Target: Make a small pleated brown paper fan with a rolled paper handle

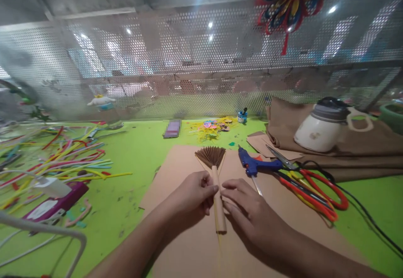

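A small pleated brown paper fan (210, 156) spreads at the top of a rolled tan paper tube (220, 222), which lies on a tan paper sheet (176, 244). My left hand (197, 192) is closed on the tube's left side, thumb and fingers pinching it just below the pleats. On the tube's right side rests my right hand (250, 211), its fingers stretched out and the fingertips at the tube. Thin yellowish strands run down from the fan's sides and past the tube's lower end.
At right lie a blue glue gun (252, 162), large orange-handled scissors (327, 185) and folded brown material (283, 120) under a white jug (321, 127). Colourful pipe cleaners (78, 152) and a purple power strip (59, 202) cover the left. Yellow scraps (209, 132) lie behind.
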`<state>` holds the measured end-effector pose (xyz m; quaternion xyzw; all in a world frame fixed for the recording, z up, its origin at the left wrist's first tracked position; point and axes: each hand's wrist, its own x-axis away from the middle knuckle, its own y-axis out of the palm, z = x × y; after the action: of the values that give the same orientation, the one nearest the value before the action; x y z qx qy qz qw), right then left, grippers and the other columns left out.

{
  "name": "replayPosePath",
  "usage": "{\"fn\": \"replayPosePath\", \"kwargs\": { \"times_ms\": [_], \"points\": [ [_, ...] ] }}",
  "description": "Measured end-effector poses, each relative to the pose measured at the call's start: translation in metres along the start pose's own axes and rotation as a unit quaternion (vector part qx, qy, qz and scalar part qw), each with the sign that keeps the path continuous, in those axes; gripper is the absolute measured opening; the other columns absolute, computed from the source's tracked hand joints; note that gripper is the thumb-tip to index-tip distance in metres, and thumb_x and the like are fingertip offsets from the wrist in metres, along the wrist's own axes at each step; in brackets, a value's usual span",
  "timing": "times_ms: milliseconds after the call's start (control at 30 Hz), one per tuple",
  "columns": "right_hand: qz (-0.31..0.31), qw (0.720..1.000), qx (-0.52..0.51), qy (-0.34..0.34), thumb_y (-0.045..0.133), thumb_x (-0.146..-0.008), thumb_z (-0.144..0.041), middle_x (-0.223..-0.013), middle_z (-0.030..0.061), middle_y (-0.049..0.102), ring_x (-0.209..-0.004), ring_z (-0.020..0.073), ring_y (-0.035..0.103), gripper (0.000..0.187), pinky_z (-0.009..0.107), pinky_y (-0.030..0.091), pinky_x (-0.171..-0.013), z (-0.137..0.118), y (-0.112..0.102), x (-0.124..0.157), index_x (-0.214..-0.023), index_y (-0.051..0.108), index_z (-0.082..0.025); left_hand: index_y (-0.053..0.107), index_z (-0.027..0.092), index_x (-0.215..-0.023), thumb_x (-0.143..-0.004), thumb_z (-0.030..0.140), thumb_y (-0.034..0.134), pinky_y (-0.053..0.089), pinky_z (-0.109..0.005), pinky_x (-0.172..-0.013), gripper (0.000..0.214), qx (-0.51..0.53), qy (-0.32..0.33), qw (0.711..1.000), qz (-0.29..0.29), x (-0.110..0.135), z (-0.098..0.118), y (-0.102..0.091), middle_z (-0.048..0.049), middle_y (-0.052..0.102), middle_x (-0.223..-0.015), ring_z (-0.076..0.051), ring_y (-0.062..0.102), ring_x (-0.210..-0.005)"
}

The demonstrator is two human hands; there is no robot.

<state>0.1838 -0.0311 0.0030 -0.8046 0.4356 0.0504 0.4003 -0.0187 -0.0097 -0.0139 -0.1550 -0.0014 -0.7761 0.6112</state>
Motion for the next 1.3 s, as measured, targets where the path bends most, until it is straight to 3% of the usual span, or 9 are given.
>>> {"fn": "replayPosePath", "kwargs": {
  "times_ms": [267,433,633,800,967,1200,1300],
  "points": [
    [0.036,0.999,-0.021,0.019,0.05,-0.094,-0.009,-0.104,0.009,0.063,-0.102,0.0201,0.058,0.021,0.035,0.048,-0.092,0.003,-0.005,-0.003,-0.102,0.068,-0.018,0.045,0.022,-0.066,-0.082,0.039,0.061,0.032,-0.023,-0.044,0.029,-0.087,0.031,0.993,0.074,0.009,0.017,-0.001,0.0039,0.052,-0.052,-0.012,0.048,-0.046],
    [0.059,0.998,-0.029,0.012,0.051,-0.093,-0.008,-0.094,0.0073,0.064,-0.09,0.0176,0.06,0.018,0.031,0.049,-0.084,0.007,-0.007,-0.006,-0.093,0.067,-0.016,0.047,0.021,-0.063,-0.086,0.04,0.054,0.032,-0.026,-0.054,0.03,-0.269,0.11,0.942,0.169,0.012,0.032,-0.007,0.003,0.049,-0.058,-0.015,0.047,-0.059],
    [0.056,0.997,0.028,0.053,0.053,-0.092,-0.008,-0.086,0.006,0.066,-0.082,0.0183,0.059,0.015,0.032,0.048,-0.076,0.016,-0.01,-0.009,-0.091,0.066,-0.015,0.051,0.02,-0.066,-0.088,0.042,0.046,0.034,-0.027,-0.054,0.031,-0.284,0.098,0.94,0.162,0.011,0.033,-0.01,0.0012,0.054,-0.055,-0.017,0.053,-0.056],
    [-0.004,0.997,0.076,0.012,0.055,-0.09,-0.008,-0.097,0.0086,0.07,-0.096,0.0217,0.057,0.016,0.035,0.048,-0.088,0.011,-0.003,-0.012,-0.095,0.069,-0.015,0.051,0.02,-0.064,-0.082,0.035,0.052,0.029,-0.026,-0.053,0.023,-0.333,0.138,0.919,0.159,0.009,0.022,-0.01,-0.0001,0.055,-0.062,-0.015,0.048,-0.057],
    [-0.045,0.99,0.135,-0.026,0.055,-0.09,-0.013,-0.108,0.0095,0.071,-0.101,0.0229,0.054,0.02,0.036,0.046,-0.094,0.005,0.005,-0.013,-0.103,0.07,-0.014,0.049,0.021,-0.06,-0.084,0.038,0.046,0.029,-0.026,-0.053,0.03,-0.346,0.095,0.922,0.145,0.002,0.017,-0.017,0.0001,0.054,-0.058,-0.016,0.049,-0.056],
    [-0.063,0.984,0.164,-0.015,0.052,-0.091,-0.015,-0.109,0.0114,0.07,-0.102,0.0241,0.054,0.02,0.036,0.046,-0.094,0.006,0.005,-0.021,-0.101,0.069,-0.012,0.044,0.022,-0.058,-0.078,0.027,0.045,0.028,-0.026,-0.051,0.021,-0.402,0.075,0.902,0.14,-0.001,0.027,-0.021,0.0014,0.054,-0.054,-0.015,0.048,-0.052],
    [-0.072,0.984,0.163,-0.014,0.054,-0.089,-0.015,-0.107,0.0118,0.071,-0.102,0.0251,0.055,0.019,0.037,0.047,-0.094,0.006,0.001,-0.024,-0.099,0.069,-0.012,0.042,0.023,-0.059,-0.08,0.027,0.045,0.028,-0.027,-0.052,0.021,-0.436,0.074,0.88,0.171,0.007,0.038,-0.019,0.0018,0.051,-0.054,-0.016,0.047,-0.053]
  ]
}}
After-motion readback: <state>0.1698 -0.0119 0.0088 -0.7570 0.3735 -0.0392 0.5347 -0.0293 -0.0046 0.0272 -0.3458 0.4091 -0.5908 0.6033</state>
